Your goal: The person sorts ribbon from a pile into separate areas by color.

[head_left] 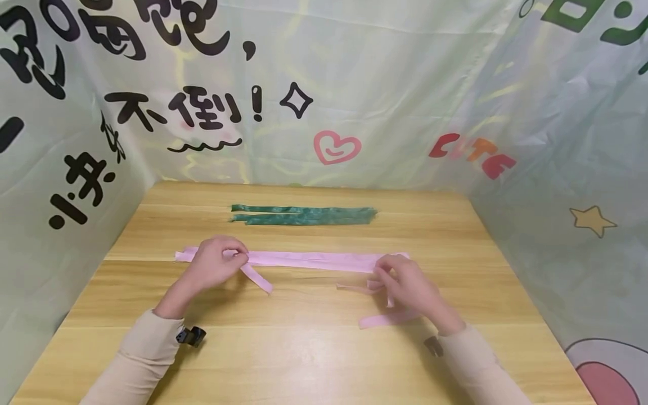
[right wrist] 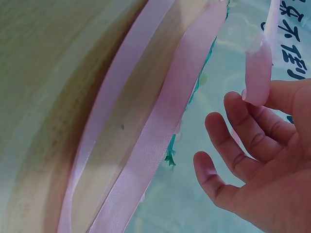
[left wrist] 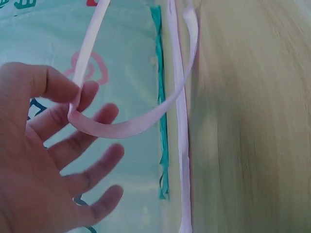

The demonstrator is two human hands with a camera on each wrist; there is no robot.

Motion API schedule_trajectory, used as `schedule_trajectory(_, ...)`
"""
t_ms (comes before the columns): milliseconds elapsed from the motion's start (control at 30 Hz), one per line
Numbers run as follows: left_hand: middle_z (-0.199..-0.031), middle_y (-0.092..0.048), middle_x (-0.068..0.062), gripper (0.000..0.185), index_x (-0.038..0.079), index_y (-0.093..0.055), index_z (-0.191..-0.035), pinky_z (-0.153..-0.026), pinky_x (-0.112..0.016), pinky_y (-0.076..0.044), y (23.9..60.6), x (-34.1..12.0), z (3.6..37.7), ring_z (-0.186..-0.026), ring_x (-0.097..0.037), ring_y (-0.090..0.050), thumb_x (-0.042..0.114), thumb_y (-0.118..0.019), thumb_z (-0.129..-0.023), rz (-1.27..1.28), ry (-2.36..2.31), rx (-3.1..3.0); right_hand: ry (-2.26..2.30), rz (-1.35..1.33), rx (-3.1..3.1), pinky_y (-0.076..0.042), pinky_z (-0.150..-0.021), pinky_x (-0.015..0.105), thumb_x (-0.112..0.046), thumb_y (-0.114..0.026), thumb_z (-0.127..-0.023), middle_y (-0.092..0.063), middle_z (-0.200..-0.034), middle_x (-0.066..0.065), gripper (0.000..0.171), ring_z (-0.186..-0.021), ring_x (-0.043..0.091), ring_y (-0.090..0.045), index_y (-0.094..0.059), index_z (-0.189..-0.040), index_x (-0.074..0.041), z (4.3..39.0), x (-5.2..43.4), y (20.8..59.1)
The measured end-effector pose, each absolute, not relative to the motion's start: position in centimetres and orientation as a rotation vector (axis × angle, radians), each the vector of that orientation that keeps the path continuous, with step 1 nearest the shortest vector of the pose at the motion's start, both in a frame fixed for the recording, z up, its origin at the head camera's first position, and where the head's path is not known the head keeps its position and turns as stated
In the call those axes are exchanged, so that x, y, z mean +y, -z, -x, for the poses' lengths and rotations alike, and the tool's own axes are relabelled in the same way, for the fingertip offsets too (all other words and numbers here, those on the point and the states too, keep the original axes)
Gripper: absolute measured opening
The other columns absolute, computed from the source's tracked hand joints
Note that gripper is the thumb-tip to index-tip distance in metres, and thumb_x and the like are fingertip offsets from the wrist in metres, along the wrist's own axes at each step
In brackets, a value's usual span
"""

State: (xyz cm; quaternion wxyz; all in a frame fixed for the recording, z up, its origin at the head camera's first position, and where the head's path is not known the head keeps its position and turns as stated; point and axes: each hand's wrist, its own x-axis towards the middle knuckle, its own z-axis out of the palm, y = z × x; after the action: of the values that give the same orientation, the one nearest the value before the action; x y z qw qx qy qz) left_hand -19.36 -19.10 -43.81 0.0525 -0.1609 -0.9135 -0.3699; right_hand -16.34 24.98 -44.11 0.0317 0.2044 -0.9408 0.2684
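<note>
Head view showed pink ribbon strips [head_left: 309, 260] stretched flat across the middle of the wooden table [head_left: 314, 360], with green ribbon strips [head_left: 304, 215] lying parallel behind them, near the printed backdrop [head_left: 385, 90]. The left hand [head_left: 217, 263] pinched a pink strip near its left end, fingers [left wrist: 104, 114] otherwise spread. The right hand [head_left: 407, 284] pinched another pink end at the right.

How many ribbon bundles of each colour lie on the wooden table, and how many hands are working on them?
Pink ribbon: 1 bundle, held by the left hand and the right hand
Green ribbon: 1 bundle
Hands: 2
Total: 2 ribbon bundles and 2 hands
</note>
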Motion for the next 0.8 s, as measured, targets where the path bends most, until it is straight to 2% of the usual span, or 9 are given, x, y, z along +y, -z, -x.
schedule_trajectory(133,-0.102,-0.08,-0.008,0.016,0.017,-0.082,-0.085,-0.094,-0.052,-0.046,43.5,-19.4,19.3,-0.102,-0.032,-0.07,0.014,-0.067,-0.09,0.376,1.042,-2.781,-0.835,-0.605,-2.912,-0.057,-0.09,0.05,-0.016,-0.066,-0.104,-0.075,-0.098,0.001,0.008,-0.097,0.02,-0.068,-0.074,-0.102,-0.012,16.4,24.9,44.1)
schedule_trajectory(200,-0.103,-0.08,-0.009,0.015,0.017,-0.082,-0.083,-0.091,-0.054,-0.042,43.5,-19.6,19.2,-0.102,-0.035,-0.069,0.016,-0.068,-0.09,0.335,0.99,-2.777,-0.852,-0.591,-2.926,-0.057,-0.09,0.048,-0.017,-0.066,-0.104,-0.075,-0.098,0.001,0.009,-0.092,0.018,-0.069,-0.074,-0.103,-0.012,16.4,24.9,44.0)
schedule_trajectory(400,-0.11,-0.08,-0.013,0.012,0.014,-0.081,-0.083,-0.088,-0.057,-0.033,43.6,-20.6,19.2,-0.11,-0.043,-0.065,0.022,-0.073,-0.088,0.225,0.831,-2.753,-0.86,-0.595,-2.935,-0.055,-0.075,0.032,-0.019,-0.065,-0.105,-0.073,-0.095,-0.001,0.011,-0.087,0.013,-0.064,-0.074,-0.101,-0.014,16.5,24.7,43.7)
schedule_trajectory(500,-0.112,-0.079,-0.016,0.012,0.012,-0.08,-0.083,-0.088,-0.059,-0.032,43.7,-21.2,19.0,-0.112,-0.045,-0.063,0.023,-0.075,-0.087,0.192,0.788,-2.737,-0.859,-0.61,-2.935,-0.053,-0.073,0.029,-0.019,-0.066,-0.105,-0.072,-0.094,-0.001,0.011,-0.085,0.011,-0.062,-0.074,-0.101,-0.013,16.6,24.7,43.7)
schedule_trajectory(667,-0.116,-0.077,-0.019,0.014,0.011,-0.079,-0.081,-0.089,-0.061,-0.032,43.8,-22.1,18.7,-0.116,-0.047,-0.06,0.024,-0.076,-0.086,0.152,0.77,-2.72,-0.836,-0.639,-2.927,-0.054,-0.077,0.033,-0.018,-0.066,-0.104,-0.073,-0.093,-0.003,0.01,-0.085,0.011,-0.061,-0.074,-0.1,-0.014,16.9,24.9,43.8)
schedule_trajectory(800,-0.115,-0.077,-0.02,0.017,0.011,-0.077,-0.078,-0.089,-0.062,-0.032,44.0,-22.8,18.5,-0.117,-0.048,-0.059,0.026,-0.076,-0.086,0.134,0.758,-2.713,-0.817,-0.652,-2.906,-0.055,-0.083,0.04,-0.017,-0.066,-0.104,-0.075,-0.095,0.0,0.01,-0.09,0.016,-0.065,-0.075,-0.102,-0.012,17.0,25.1,43.9)
